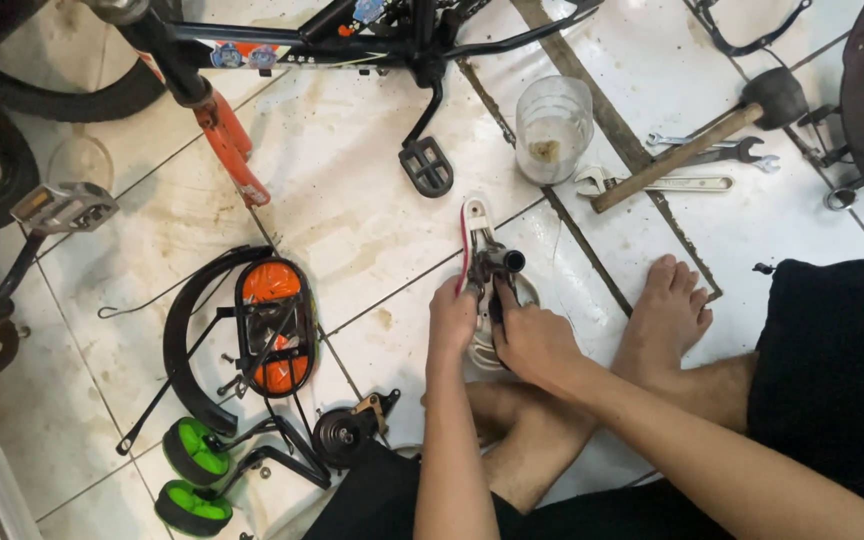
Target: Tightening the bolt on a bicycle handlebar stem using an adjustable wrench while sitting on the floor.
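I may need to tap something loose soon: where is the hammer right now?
In the head view the hammer lies on the tiled floor at upper right, its wooden handle slanting across the wrenches, just right of the clear plastic cup.

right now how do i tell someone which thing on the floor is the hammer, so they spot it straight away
Start at the clear plastic cup standing on the white tiled floor near the top middle. Just right of it lies the hammer, slanting up to the right across a few metal wrenches. It alone has a long wooden handle and a dark rounded head.
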